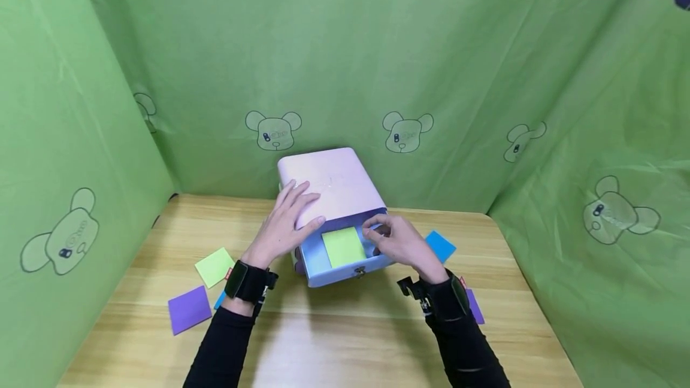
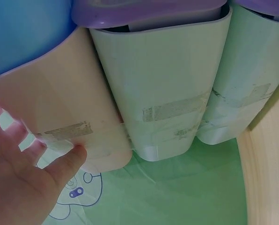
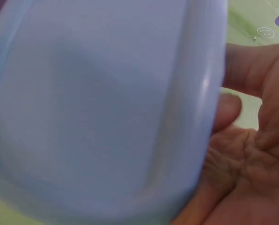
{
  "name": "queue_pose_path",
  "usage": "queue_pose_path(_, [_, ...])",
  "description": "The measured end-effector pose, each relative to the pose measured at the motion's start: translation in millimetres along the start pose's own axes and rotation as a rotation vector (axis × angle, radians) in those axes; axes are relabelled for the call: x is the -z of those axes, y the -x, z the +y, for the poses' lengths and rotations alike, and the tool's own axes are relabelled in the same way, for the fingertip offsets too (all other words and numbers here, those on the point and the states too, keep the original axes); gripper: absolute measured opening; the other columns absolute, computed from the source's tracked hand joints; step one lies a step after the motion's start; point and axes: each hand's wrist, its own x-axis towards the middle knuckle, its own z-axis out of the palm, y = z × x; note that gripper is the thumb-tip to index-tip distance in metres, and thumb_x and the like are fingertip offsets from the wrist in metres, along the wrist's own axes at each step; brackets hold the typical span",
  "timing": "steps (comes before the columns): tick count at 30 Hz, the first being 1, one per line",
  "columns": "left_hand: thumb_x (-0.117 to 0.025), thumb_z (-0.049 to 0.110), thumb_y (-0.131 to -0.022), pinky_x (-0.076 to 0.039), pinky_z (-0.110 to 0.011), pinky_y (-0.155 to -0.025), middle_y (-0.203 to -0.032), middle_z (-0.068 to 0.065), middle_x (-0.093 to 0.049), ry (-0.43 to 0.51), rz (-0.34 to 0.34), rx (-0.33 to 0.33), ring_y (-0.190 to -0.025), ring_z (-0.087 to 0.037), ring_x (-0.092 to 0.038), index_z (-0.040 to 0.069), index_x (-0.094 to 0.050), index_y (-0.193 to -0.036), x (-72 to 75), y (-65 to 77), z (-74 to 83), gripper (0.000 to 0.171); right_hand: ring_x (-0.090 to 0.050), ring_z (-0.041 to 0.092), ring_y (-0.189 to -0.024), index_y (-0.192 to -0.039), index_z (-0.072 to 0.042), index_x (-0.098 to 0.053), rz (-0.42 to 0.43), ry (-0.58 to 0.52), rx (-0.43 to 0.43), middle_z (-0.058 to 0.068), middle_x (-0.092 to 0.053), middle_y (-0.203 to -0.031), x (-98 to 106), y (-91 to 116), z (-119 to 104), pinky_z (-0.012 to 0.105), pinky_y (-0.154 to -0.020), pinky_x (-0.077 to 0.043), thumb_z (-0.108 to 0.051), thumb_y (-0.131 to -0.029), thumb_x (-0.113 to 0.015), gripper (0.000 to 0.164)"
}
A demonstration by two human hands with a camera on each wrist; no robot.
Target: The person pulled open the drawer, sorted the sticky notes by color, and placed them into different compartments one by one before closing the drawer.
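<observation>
A pink-topped drawer cabinet (image 1: 336,187) stands on the table with its blue drawer (image 1: 318,259) pulled out. Inside the drawer lies a yellow-green square of paper (image 1: 344,247). My left hand (image 1: 283,223) rests on the cabinet's top left edge, fingers spread; the left wrist view shows the hand (image 2: 22,173) against the pink side. My right hand (image 1: 399,238) reaches over the drawer's right side, bent fingertips close to the paper's right edge. From below, the right wrist view shows the drawer's underside (image 3: 106,103) hiding the fingertips; I cannot tell whether they pinch anything.
Left of the cabinet lie a yellow-green square (image 1: 214,266), a purple square (image 1: 189,309) and part of a blue one (image 1: 220,299). To the right are a blue square (image 1: 440,246) and a purple one (image 1: 475,306). Lower units with purple drawers (image 2: 149,14) adjoin the pink one.
</observation>
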Motion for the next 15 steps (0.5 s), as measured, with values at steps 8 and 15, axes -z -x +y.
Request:
queue_pose_path(8, [-0.054,0.059,-0.098,-0.021,-0.070,-0.123,-0.171,0.002,-0.023,0.010,-0.007,-0.001,-0.162,-0.024,-0.003,0.026,-0.050,-0.148,0.0,-1.9,1.5,0.060,-0.068,0.017,-0.075,-0.124,-0.003,-0.068,0.020,-0.031,0.056,0.021,-0.071,-0.108,13.9,9.4,-1.5,0.029,-0.061,-0.053,-0.024,-0.101,-0.061,0.032])
queue_pose_path(15, [-0.056,0.059,-0.097,-0.019,-0.069,-0.124,-0.170,0.000,-0.026,0.019,0.014,0.003,-0.162,-0.025,-0.005,0.024,-0.051,-0.147,2.2,0.7,5.5,0.061,-0.069,0.026,-0.083,-0.125,-0.005,-0.068,-0.014,-0.035,0.107,0.022,-0.070,-0.109,26.7,14.1,-5.5,0.033,-0.068,-0.059,-0.024,-0.102,-0.061,0.031])
